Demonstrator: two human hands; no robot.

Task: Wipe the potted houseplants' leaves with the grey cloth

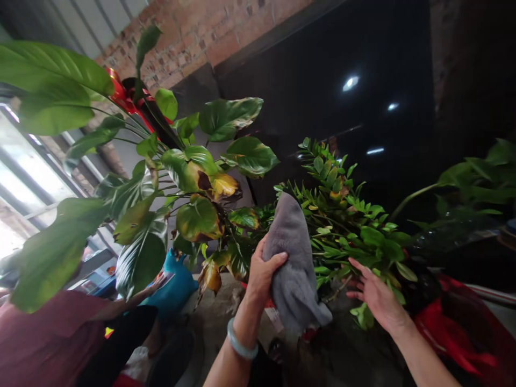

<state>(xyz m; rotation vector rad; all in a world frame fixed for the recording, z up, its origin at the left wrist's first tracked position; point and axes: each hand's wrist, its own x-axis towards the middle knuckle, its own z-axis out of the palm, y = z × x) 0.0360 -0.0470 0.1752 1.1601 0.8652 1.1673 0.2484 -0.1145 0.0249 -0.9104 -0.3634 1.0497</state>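
My left hand (264, 271), with a pale bangle (241, 339) at its wrist, grips a grey cloth (291, 252). The cloth stands up in a folded point above the fingers and hangs loosely below them. My right hand (377, 298) is open with its fingers spread, beside the lower leaves of a bushy plant with small glossy leaflets (338, 215). Whether the fingertips touch those leaves I cannot tell. Left of the cloth rises a large broad-leaved plant (197, 217), several of its leaves yellowed or brown at the edges.
A person in a dark red shirt (48, 338) sits at the lower left, one hand near a blue object (175, 287). Behind the plants stands a dark glossy panel (387, 59) below a brick wall (181, 48). Red wrapping (447, 328) lies at the lower right.
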